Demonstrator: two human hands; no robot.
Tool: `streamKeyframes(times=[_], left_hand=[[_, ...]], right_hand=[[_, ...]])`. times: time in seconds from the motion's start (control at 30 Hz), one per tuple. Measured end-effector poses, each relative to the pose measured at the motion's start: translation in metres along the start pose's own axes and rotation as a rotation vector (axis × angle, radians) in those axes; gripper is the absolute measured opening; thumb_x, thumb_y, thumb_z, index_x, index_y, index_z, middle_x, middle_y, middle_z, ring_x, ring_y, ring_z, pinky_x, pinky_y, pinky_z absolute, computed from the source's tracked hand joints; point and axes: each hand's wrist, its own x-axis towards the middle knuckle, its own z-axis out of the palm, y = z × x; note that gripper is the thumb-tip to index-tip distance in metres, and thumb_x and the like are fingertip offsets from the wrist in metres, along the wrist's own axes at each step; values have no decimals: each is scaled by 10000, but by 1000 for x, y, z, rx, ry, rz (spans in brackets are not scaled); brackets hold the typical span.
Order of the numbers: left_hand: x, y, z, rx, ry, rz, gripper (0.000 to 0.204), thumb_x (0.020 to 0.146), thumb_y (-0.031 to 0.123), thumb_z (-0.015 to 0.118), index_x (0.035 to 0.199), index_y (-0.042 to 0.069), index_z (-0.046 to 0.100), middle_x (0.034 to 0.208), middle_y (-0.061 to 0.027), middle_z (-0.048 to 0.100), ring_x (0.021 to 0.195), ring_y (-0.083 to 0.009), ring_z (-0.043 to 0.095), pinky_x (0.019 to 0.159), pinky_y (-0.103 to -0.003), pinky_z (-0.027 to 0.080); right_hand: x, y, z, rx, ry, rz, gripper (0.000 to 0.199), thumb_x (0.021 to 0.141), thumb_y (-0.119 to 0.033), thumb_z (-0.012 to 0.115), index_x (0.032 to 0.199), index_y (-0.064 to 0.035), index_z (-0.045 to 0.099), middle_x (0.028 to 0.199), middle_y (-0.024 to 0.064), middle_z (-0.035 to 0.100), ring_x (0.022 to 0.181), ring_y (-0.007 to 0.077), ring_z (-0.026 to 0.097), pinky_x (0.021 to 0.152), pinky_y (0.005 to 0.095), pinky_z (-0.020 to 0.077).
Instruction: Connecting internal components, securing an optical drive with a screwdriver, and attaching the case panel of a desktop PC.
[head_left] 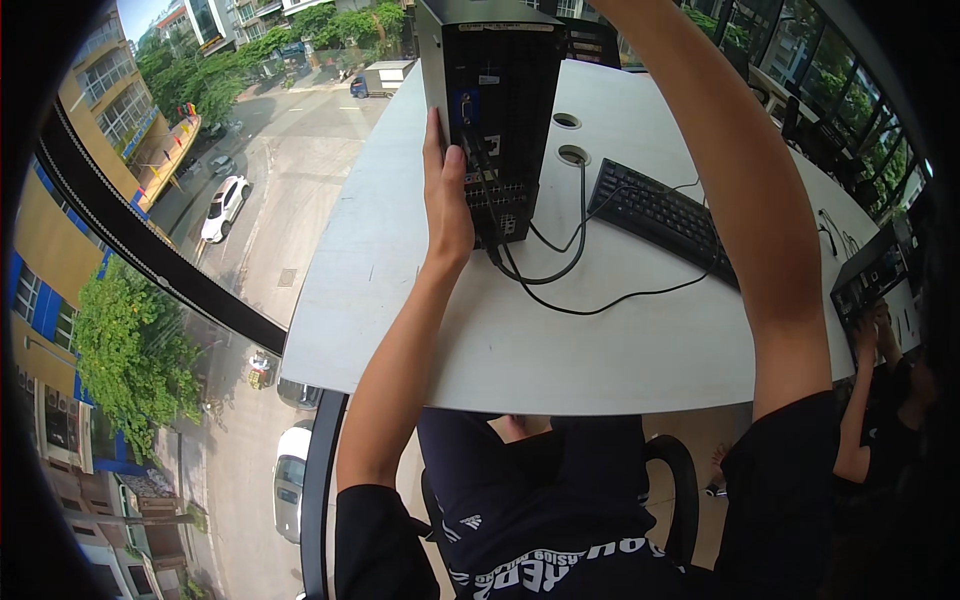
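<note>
A black desktop computer tower (535, 110) stands upright on the white table, its rear panel with ports turned toward me. My left hand (450, 205) grips its left rear edge, fingers along the side and thumb on the back. Black cables (585, 312) run from the rear panel, around its ports and low down. My right arm (745, 150) stretches forward past the tower's right side and leaves the picture at the top. The right hand itself is out of sight, so what it touches is hidden.
A black keyboard (655, 210) lies right of the tower, partly behind my right arm. Two cable holes (573, 155) pierce the white table (600, 370); a cable passes through one. At far right another person's hands (875, 330) are at a second computer tower (870, 270). A window overlooks a street at left.
</note>
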Motion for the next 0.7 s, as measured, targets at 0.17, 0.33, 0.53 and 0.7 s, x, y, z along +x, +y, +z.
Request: streamKeyframes(times=[0.17, 0.33, 0.53, 0.7], left_hand=[[-5, -2, -19, 54, 19, -13, 824, 1022, 600, 327, 1629, 64, 174, 1635, -165, 287, 1493, -302, 313, 1229, -399, 255], [-4, 12, -18, 148, 50, 81, 761, 1048, 513, 361, 1587, -12, 251, 1638, -226, 274, 1531, -354, 236, 1244, -396, 166], [5, -10, -36, 159, 153, 83, 742, 1053, 499, 384, 1551, -47, 320, 1620, -247, 301, 1514, -357, 279, 1229, -396, 213], [8, -13, -45, 117, 260, 53, 753, 1052, 526, 395, 1531, -54, 354, 1604, -250, 331, 1499, -367, 305, 1218, -399, 239]], right_hand=[[80, 16, 71, -283, -269, -183, 702, 783, -632, 651, 1071, -2, 761, 1155, 240, 717, 1093, 361, 676, 929, 421, 521], [81, 27, 75, -231, -287, -6, 704, 768, -645, 647, 1111, -41, 761, 1196, 231, 706, 1129, 351, 663, 972, 416, 509], [83, 45, 94, -174, -105, -74, 698, 701, -599, 685, 1033, 10, 763, 1047, 183, 727, 948, 288, 692, 843, 375, 511], [67, 43, 85, -87, -184, -123, 692, 714, -594, 677, 1032, 14, 769, 1020, 214, 723, 944, 293, 694, 854, 338, 501]])
